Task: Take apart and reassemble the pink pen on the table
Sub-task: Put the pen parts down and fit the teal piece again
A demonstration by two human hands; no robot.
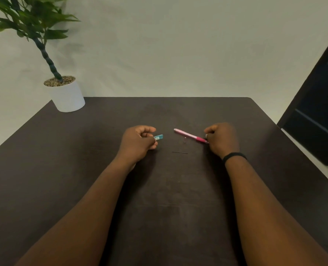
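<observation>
1. the pink pen [189, 135] lies low over the dark desk [82, 169], slanted, its pale end pointing away from the right hand [221, 139] and its darker pink end at that hand's fingers.
2. the right hand's grip is pressed together on the pen's darker end; the fingers curl in and hide the tip. whether the pen rests on the desk or is lifted just off it cannot be told.
3. the left hand [138, 144] sits well to the left of the pen, apart from it, with its grip pinching a small teal piece [158, 137] that sticks out toward the pen.
4. a thin dark rod [180, 152] lies flat on the desk just nearer the person than the pen, between the two hands and touching neither.
5. a tiny pale speck [185, 137] lies on the desk close under the pen's middle; what it is cannot be told.
6. a black band [234, 156] circles the right wrist, on the near side of the pen.
7. a plant [34, 25] in a white pot [68, 96] stands at the desk's far left corner, well away from the pen.
</observation>
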